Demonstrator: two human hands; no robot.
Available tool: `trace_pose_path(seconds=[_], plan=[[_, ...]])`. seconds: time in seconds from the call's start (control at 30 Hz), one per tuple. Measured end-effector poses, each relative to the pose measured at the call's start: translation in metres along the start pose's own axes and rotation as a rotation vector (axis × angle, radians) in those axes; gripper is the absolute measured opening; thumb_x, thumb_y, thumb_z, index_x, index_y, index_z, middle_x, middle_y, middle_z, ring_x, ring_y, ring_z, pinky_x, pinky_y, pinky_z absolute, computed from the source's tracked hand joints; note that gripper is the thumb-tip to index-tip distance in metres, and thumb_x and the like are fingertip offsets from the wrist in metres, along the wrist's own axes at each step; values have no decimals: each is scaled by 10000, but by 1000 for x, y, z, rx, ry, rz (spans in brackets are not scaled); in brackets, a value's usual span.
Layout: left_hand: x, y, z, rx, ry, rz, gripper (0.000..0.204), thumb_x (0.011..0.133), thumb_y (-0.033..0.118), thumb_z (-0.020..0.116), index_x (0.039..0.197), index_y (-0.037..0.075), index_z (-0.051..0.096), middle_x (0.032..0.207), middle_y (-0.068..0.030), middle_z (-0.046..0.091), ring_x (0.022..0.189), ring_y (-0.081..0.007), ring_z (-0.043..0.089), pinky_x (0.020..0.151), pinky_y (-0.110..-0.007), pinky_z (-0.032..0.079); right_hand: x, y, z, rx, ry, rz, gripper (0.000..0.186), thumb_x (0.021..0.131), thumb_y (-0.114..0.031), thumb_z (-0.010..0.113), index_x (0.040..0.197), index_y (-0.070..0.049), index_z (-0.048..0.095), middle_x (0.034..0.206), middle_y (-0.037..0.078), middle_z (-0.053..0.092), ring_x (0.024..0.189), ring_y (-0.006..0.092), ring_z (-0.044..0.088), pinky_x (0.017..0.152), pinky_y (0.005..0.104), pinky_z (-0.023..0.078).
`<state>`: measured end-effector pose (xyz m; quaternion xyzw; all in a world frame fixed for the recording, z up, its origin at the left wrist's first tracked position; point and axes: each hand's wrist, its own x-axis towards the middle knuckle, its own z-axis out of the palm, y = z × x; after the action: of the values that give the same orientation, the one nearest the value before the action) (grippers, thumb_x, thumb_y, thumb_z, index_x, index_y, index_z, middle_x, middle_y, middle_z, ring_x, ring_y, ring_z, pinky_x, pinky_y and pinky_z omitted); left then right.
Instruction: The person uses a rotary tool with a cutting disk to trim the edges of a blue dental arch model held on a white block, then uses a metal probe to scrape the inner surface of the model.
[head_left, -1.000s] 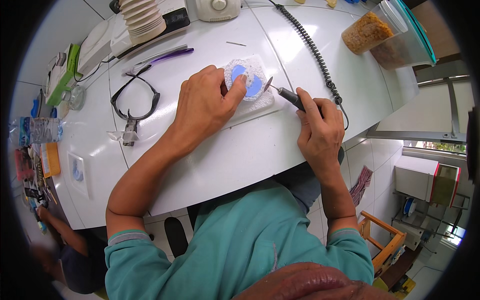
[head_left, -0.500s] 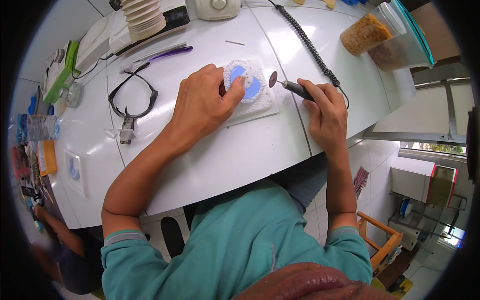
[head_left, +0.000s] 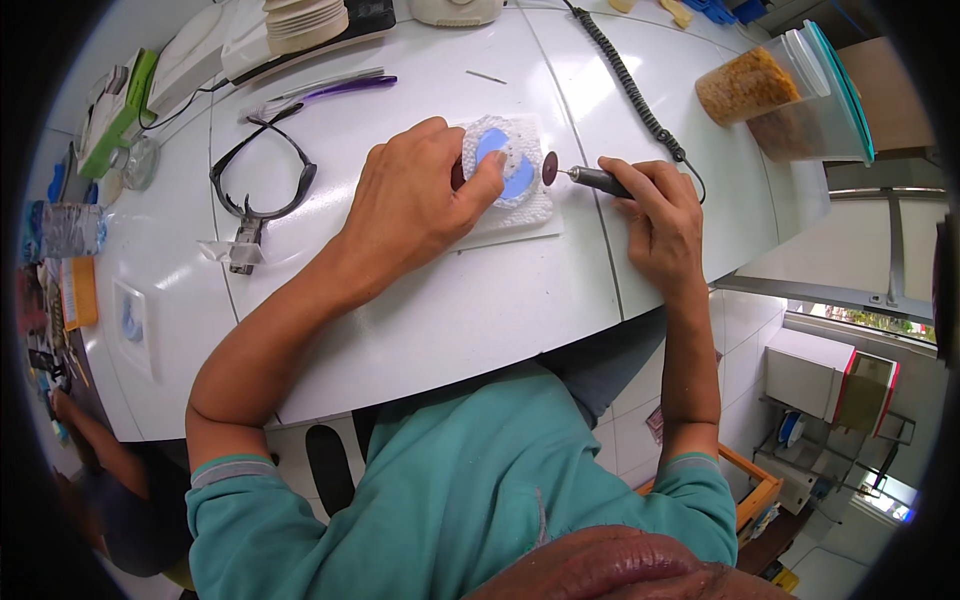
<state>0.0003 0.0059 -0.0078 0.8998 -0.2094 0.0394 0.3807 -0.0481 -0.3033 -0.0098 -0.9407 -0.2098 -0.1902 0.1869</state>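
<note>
My left hand [head_left: 412,200] is closed on a round white piece [head_left: 497,188] with a rough, pitted rim and smooth blue areas. My thumb presses across its face, and the curled fingers behind it are hidden. Beneath the piece lies a white textured pad [head_left: 538,208] on a flat white slab [head_left: 545,228]. In my right hand [head_left: 665,215] is a dark rotary handpiece [head_left: 598,181], held like a pen and pointing left. Its thin shank carries a reddish-brown cutting disc [head_left: 550,168], which stands close to the right edge of the white piece; whether they touch, I cannot tell.
Black-framed glasses [head_left: 305,185] and a purple-handled tool [head_left: 350,88] lie to the left. A thin metal bur [head_left: 486,76] rests beyond the pad. The coiled cord [head_left: 625,85] runs along the right, near plastic containers [head_left: 750,85]. Another person's arm [head_left: 105,440] shows far left.
The view has shifted slightly. Both hands keep their holds, and the white piece has tilted a little under my left thumb. The disc stays beside its right edge.
</note>
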Motion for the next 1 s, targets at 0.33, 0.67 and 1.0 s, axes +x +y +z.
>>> trace_pose_path(seconds=[0.33, 0.67, 1.0], plan=[[0, 0, 0, -1, -1, -5, 557, 1035, 402, 717, 734, -42, 569, 714, -166, 540, 622, -316, 507, 615, -476, 410, 1, 2, 2, -20, -7, -11, 498, 868, 37, 764, 1330, -139, 823, 1005, 79, 697, 909, 265, 633, 834, 398, 458], [0, -2, 0, -18, -38, -41, 509, 1043, 400, 700, 813, -52, 657, 764, -179, 590, 663, -334, 553, 651, -483, 452, 1, 2, 3, -26, -3, -14, 498, 868, 31, 771, 1332, -144, 822, 998, 71, 694, 916, 257, 632, 825, 390, 452], [0, -2, -1, -5, -49, -33, 483, 1037, 387, 697, 843, -56, 686, 777, -188, 603, 681, -348, 567, 665, -494, 456, 1, 2, 1, -28, -20, -14, 520, 851, 42, 771, 1334, -144, 820, 999, 64, 694, 925, 252, 638, 818, 390, 448]])
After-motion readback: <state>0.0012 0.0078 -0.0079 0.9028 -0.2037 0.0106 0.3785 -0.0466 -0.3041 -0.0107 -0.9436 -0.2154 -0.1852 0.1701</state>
